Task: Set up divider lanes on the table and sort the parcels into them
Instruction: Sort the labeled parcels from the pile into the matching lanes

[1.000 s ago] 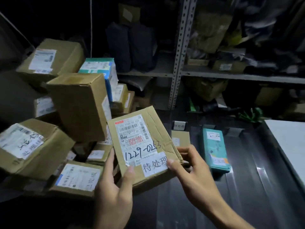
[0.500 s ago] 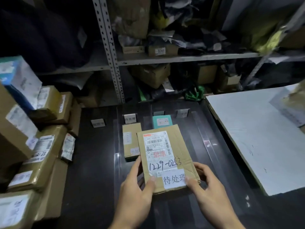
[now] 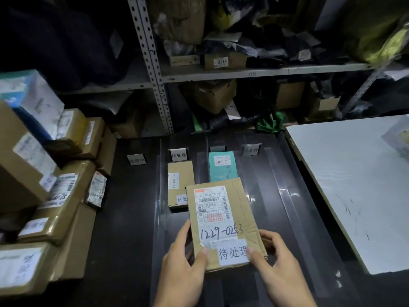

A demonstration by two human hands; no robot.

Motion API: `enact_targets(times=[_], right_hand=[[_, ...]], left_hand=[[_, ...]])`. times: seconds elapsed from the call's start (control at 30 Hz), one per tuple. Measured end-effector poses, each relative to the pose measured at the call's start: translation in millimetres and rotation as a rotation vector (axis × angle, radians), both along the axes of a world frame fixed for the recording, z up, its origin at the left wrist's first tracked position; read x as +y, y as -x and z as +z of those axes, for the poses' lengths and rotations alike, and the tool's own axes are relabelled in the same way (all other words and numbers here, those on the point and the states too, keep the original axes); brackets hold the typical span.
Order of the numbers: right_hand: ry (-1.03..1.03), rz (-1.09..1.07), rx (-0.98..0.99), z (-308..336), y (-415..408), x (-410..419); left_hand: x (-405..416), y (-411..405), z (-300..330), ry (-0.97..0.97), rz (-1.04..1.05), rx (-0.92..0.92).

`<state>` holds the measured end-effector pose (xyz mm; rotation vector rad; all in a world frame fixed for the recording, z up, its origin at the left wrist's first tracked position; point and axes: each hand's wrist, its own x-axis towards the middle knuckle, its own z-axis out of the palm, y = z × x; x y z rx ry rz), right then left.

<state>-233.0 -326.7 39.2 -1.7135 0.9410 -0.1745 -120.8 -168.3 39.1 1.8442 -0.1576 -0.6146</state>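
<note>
over dark table [image 3: 124,218]: both hands clamped on flat parcel [image 3: 223,220] (handwritten "1229-02?3"), sticker [image 3: 232,252] reads 待处理.

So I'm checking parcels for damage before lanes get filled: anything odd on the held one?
The held parcel is creased and dented along its right side, with a torn lower right corner by the right hand. The left hand grips its other edge.
</note>
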Motion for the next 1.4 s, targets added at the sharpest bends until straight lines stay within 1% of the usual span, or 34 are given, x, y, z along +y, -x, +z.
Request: enact_targets(times=[0.17, 0.33, 0.57, 0.7, 0.83, 0.97, 1.13, 1.27, 1.4], right_hand=[[-0.047, 0.08, 0.005, -5.4, -21.2, 18.9], [-0.073, 0.174, 0.062, -21.0, -38.9, 49.3], [-0.05, 0.219, 0.238, -47.6, -56.0, 65.8], [0.008, 0.259, 0.336, -57.1, -61.7, 67.0], [0.004, 0.231, 0.346, -57.0, -58.1, 66.8], [0.001, 0.233, 0.401, -61.3, -58.0, 65.4], [-0.002, 0.165, 0.38, -60.4, -58.4, 63.6], [-0.009, 0.173, 0.382, -59.7, -54.7, 64.2], [-0.018, 0.183, 0.374, -61.0, -55.4, 66.7]], left_hand=[[27.7, -16.6, -4.4, -0.02, 0.073, 0.012], [65.9, -29.6, -16.4, -0.058, 0.131, 0.064], [77.0, -44.1, -46.8, -0.129, 0.083, 0.176], [70.2, -49.0, -52.5, -0.168, 0.071, 0.174], [70.8, -50.8, -54.2, -0.177, 0.041, 0.163], [65.1, -49.1, -60.1, -0.222, -0.003, 0.109], [58.4, -52.1, -59.1, -0.248, -0.036, 0.064], [59.4, -50.7, -58.5, -0.284, -0.074, 0.072], [63.5, -49.8, -57.9, -0.298, -0.066, 0.065]])
